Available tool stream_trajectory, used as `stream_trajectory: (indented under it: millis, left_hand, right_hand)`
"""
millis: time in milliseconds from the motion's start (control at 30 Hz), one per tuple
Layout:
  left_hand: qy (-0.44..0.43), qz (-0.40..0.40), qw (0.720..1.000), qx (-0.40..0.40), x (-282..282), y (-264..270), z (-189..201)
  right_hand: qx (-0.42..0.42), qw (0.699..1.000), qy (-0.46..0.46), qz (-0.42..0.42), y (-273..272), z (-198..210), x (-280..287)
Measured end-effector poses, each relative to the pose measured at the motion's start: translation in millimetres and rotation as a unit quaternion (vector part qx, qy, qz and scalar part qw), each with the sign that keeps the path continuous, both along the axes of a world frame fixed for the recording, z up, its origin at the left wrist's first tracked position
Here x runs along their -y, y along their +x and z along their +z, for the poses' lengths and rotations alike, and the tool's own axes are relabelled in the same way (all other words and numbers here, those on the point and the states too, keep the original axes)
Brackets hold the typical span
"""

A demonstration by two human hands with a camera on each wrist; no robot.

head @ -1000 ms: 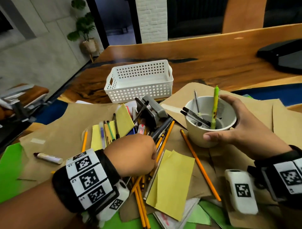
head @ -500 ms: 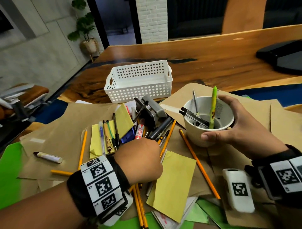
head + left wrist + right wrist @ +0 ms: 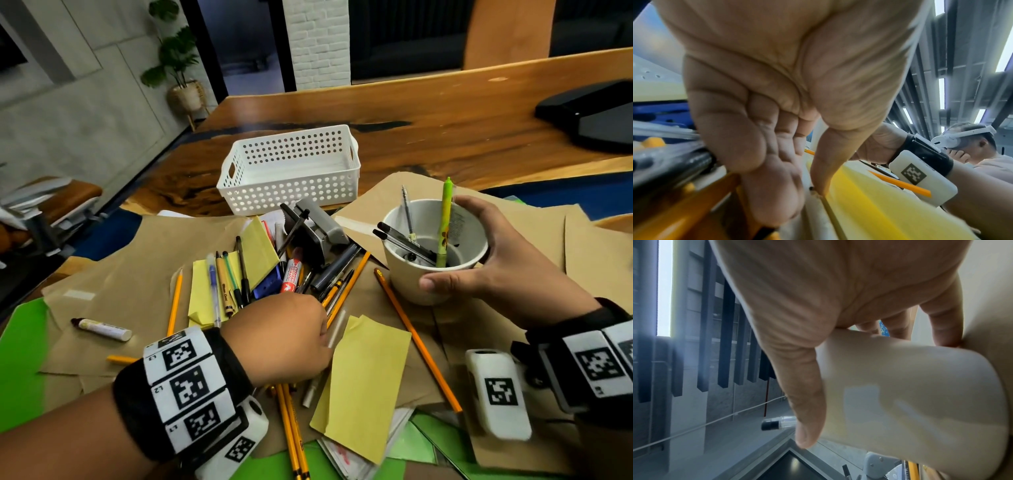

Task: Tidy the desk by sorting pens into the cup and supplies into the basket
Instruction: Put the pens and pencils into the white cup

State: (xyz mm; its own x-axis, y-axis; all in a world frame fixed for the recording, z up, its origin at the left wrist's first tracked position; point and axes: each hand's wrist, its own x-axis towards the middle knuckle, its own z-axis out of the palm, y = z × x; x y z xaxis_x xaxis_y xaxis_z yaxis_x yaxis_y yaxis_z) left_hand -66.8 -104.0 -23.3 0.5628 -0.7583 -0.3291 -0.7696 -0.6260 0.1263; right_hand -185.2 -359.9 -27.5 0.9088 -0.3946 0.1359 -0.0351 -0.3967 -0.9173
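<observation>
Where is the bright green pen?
In the head view, the green pen stands in the white cup on the right, which the right hand holds.

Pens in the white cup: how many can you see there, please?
4: a green pen at the right, a thin clear pen behind, two black-capped pens leaning left. More may hide inside the cup.

White perforated basket (image 3: pixel 291 171), cream cup (image 3: pixel 411 284) — green pen (image 3: pixel 444 222), yellow paper (image 3: pixel 366 383)
</observation>
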Motion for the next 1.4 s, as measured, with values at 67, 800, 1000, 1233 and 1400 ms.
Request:
stream_trajectory:
  millis: [67, 800, 1000, 1233, 1400]
  left_hand:
    - [0.01, -0.005, 1.0, -0.014, 0.7, -0.2, 2.1]
    - [-0.242, -0.042, 0.969, -0.007, 71.7, 34.4, 108.2]
    - [-0.324, 0.061, 0.936, -0.124, 61.1, 46.1, 94.5]
    - [-0.036, 0.039, 0.998, -0.029, -0.6, 46.0, 46.2]
    - [-0.028, 0.047, 0.996, -0.076, -4.1, 26.5, 21.2]
  right_hand:
    - [0.003, 1.0, 0.0, -0.001, -0.1, 0.2, 0.0]
    - [0.021, 1.0, -0.011, -0.015, -5.5, 7.8, -1.9]
    - [0.014, 1.0, -0.003, -0.011, -6.9, 7.9, 1.1]
    - [0.007, 0.999, -0.031, -0.018, -4.9, 6.0, 1.6]
    - [0.008, 1.0, -0.02, -0.02, -4.1, 5.6, 0.5]
